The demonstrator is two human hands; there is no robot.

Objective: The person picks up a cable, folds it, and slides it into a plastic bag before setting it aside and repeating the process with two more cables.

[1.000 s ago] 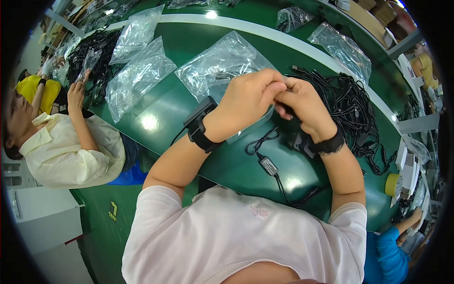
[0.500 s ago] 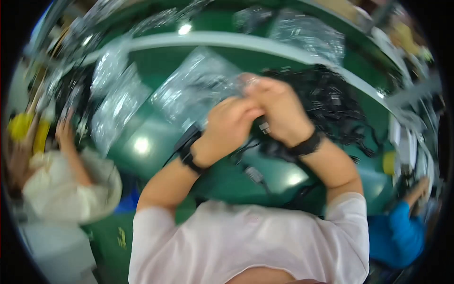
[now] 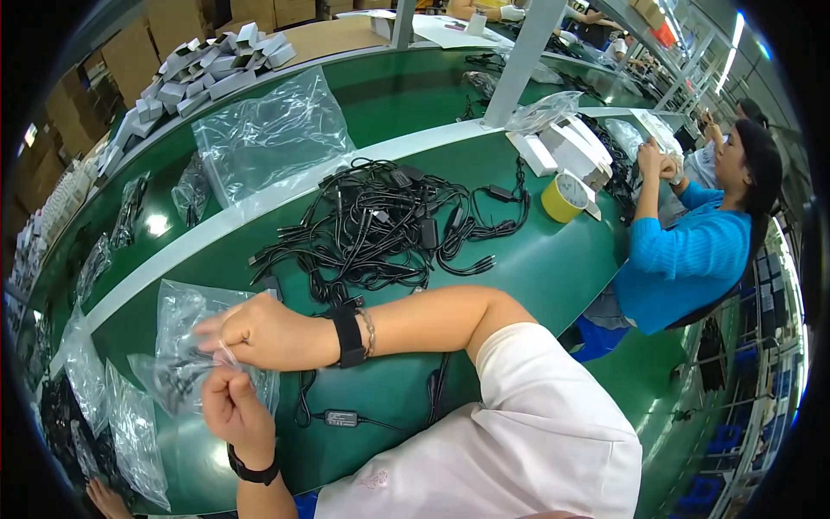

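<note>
My left hand is closed in a pinch at the bunched mouth of a clear plastic bag, with dark contents showing through. Just above it my right hand curls over the same bunched plastic, its fingertips smeared by motion. A thin clear strand spans the gap between the two hands; whether it is bag film or a band I cannot make out. Under them lies a flat clear plastic bag. Near my right wrist, a black cable with a small inline box rests on the green table.
A heap of black cables covers the table's middle. Beyond a pale ledge lies a large clear bag; small white boxes are piled farther back. A yellow tape roll stands near a person in blue. Another person's hand shows lower left.
The view has swung toward the right, so my hands now appear lower left. Both hands stay close together at the plastic, and the cable heap shows more clearly.
</note>
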